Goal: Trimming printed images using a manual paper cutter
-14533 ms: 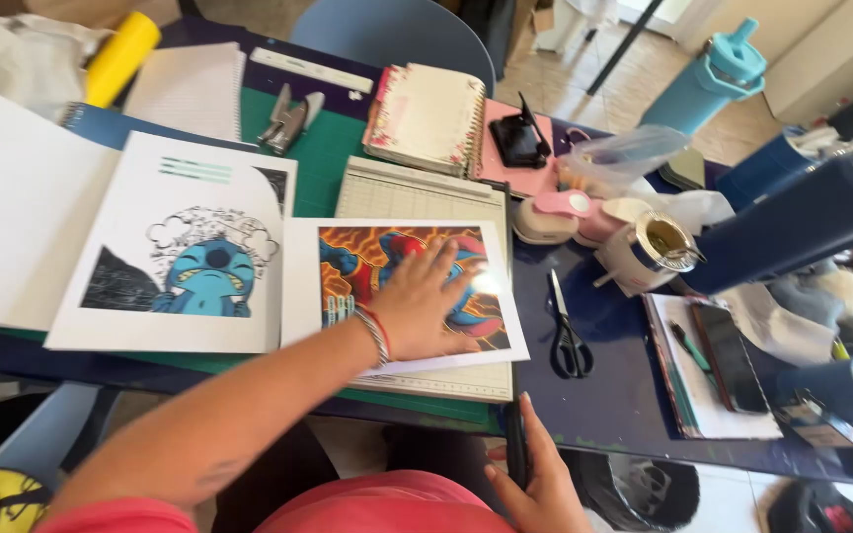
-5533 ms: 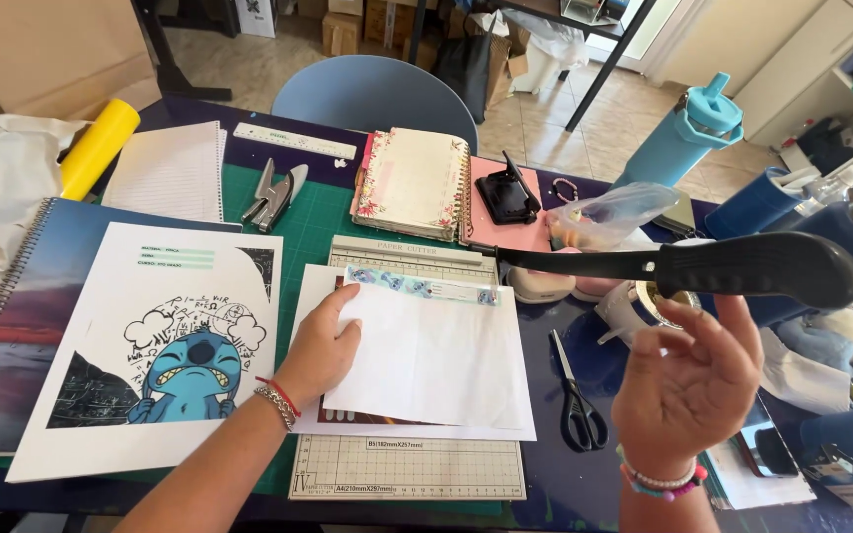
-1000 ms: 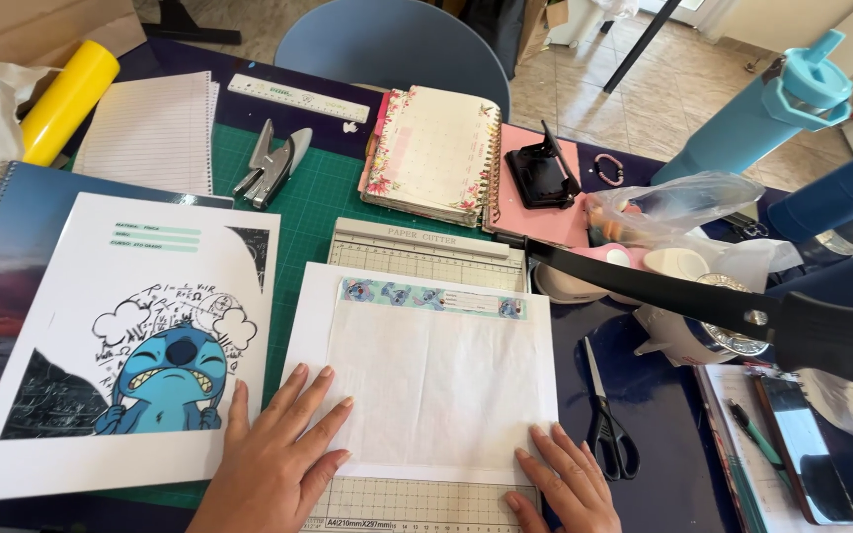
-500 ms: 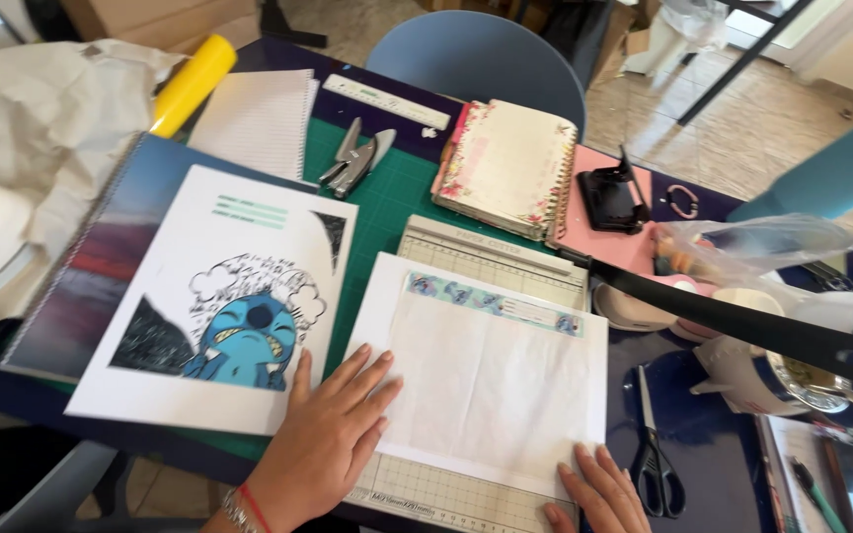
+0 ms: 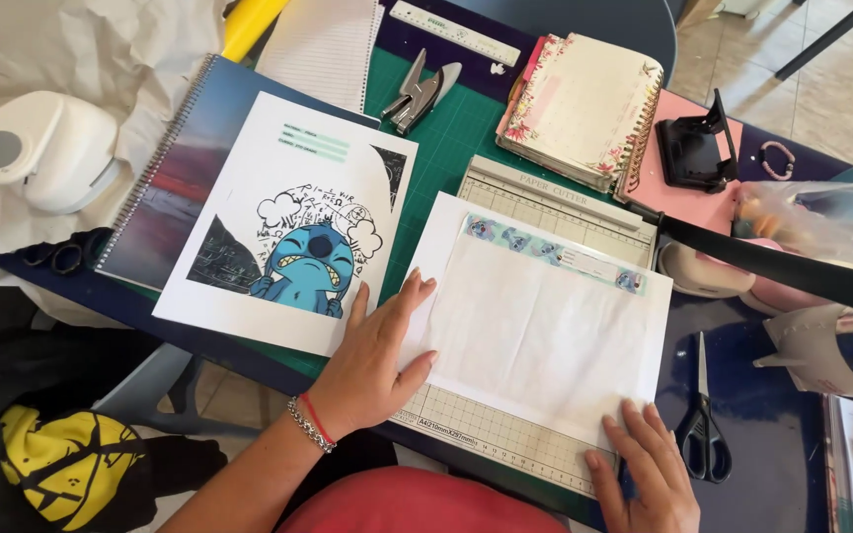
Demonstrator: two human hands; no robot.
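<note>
Pressing hands: the left hand (image 5: 372,360) lies flat with fingers spread, and the right hand (image 5: 649,474) lies flat near the bottom edge of the view; both are open, palms down, gripping nothing.
Sheet: a thin white rectangular paper sheet (image 5: 545,331), matte and slightly translucent, faint creases across it, with a narrow strip of blue cartoon figures along its far edge.
Sheet's place: it lies a little askew on the pale gridded paper cutter board (image 5: 491,429), whose ruled scale shows along the near edge.
Hands to sheet: left fingertips touch the sheet's left edge, the palm partly on the neighbouring print; right fingers rest on its near right corner.
Cutter arm: a long black blade arm (image 5: 782,271) stands raised above the board's right side, apart from the sheet.
Print: a glossy white page with a blue cartoon creature (image 5: 293,222), left of the sheet, lying on a dark spiral-bound sketchbook (image 5: 165,188).
Mat: a green cutting mat (image 5: 456,133) under both.
Scissors: black-handled steel scissors (image 5: 703,419) just right of the board, near the right hand.
Wrist: a metal chain and red cord bracelet (image 5: 310,422), possibly two separate bands; the view is too small to be sure.
</note>
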